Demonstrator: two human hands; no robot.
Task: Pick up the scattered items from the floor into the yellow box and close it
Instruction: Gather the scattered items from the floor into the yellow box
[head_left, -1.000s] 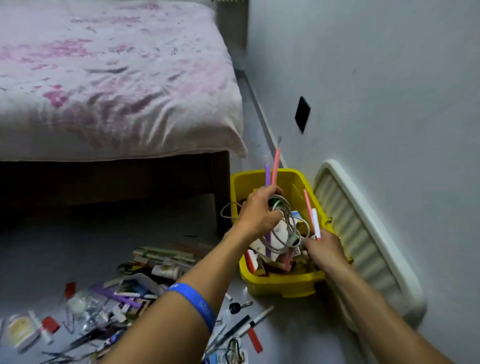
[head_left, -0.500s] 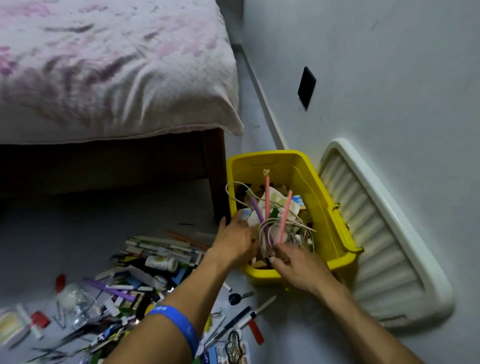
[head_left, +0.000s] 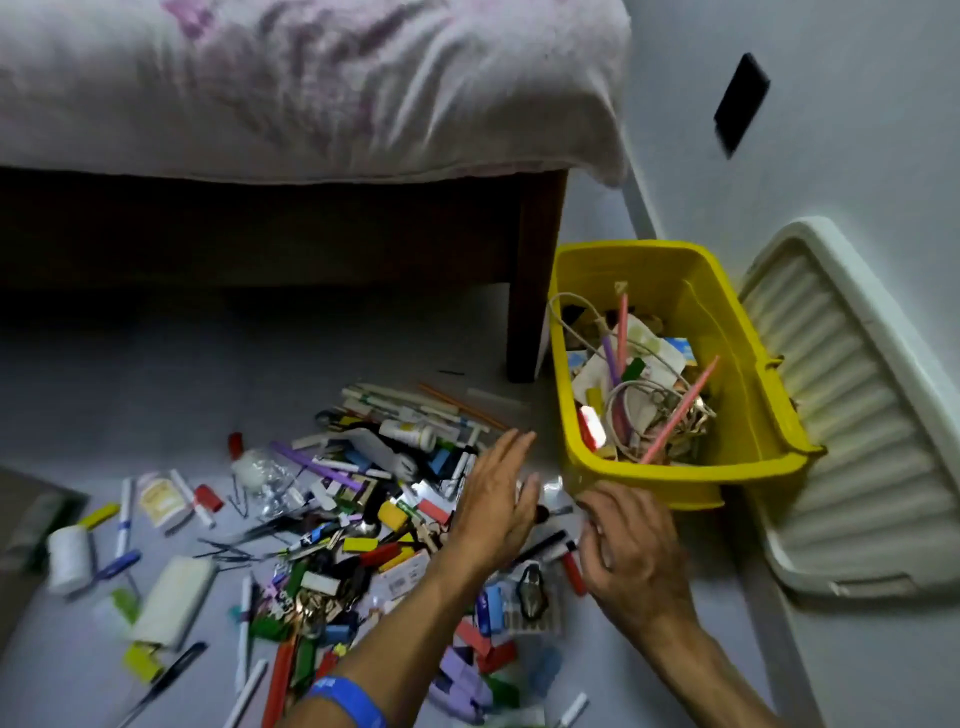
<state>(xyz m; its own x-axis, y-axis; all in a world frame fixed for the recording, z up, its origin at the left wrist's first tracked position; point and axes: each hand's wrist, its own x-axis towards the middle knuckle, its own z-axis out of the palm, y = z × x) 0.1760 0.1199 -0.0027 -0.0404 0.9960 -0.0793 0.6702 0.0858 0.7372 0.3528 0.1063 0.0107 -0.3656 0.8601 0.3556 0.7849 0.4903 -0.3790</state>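
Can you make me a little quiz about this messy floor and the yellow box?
1. True or false: the yellow box already has its lid on.
2. Which hand wears the blue wristband? A) left B) right C) neither
3. Fill in: the white ribbed lid leans against the ____.

Key
1. False. The box stands open, with cables and pink sticks inside.
2. A. The band is on the left arm; the left hand and the right hand both hover with empty fingers over the pile of scattered items.
3. Wall.
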